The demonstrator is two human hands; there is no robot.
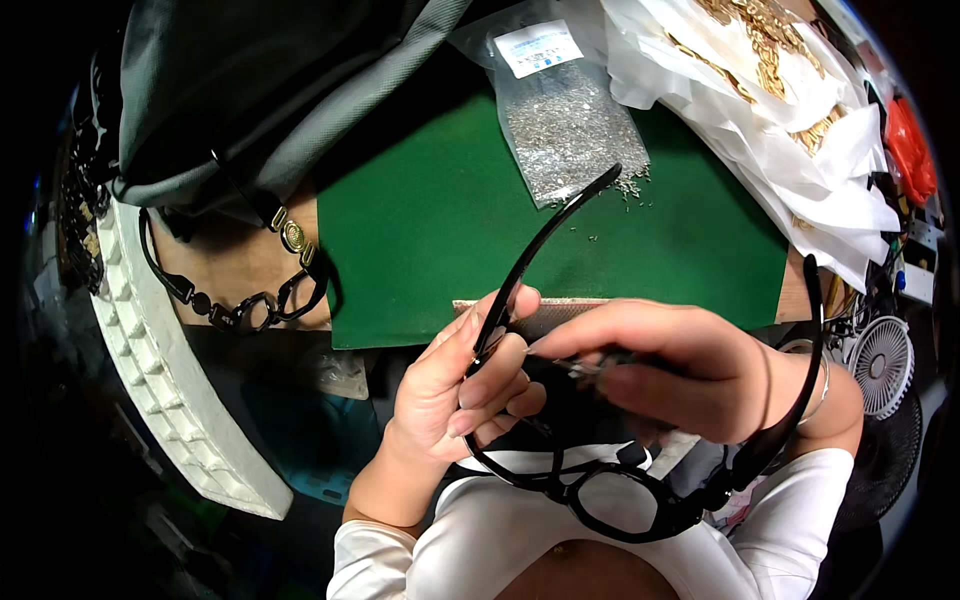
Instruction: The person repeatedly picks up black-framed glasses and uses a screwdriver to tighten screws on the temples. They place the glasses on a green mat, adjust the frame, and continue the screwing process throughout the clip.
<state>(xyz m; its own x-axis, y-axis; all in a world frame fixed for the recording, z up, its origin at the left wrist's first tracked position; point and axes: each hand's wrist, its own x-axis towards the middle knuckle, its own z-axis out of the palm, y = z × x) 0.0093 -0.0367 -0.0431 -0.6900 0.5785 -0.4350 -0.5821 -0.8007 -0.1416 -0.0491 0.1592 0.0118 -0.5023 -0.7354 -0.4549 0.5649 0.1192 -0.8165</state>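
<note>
Left hand [450, 390] pinches a glossy black band [535, 245] that arcs up beyond its fingers; a black ring-shaped link [650, 525] hangs below both hands. Right hand [690, 370], just beside, curls its fingers around a small, blurred metallic object [585, 368]. Beyond the hands, a clear bag [570, 130] of tiny silver pieces lies on the green-covered table [420, 240]. Gold chains [765, 50] lie farther off, beyond the right hand.

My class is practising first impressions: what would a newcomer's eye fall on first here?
Probably the flat green mat near the centre, with a clear plastic bag of small silvery pieces across its upper edge. Gold-coloured metal chains lie on crumpled white wrapping, upper right. Below, the left fingers hold a curved black band.
</note>
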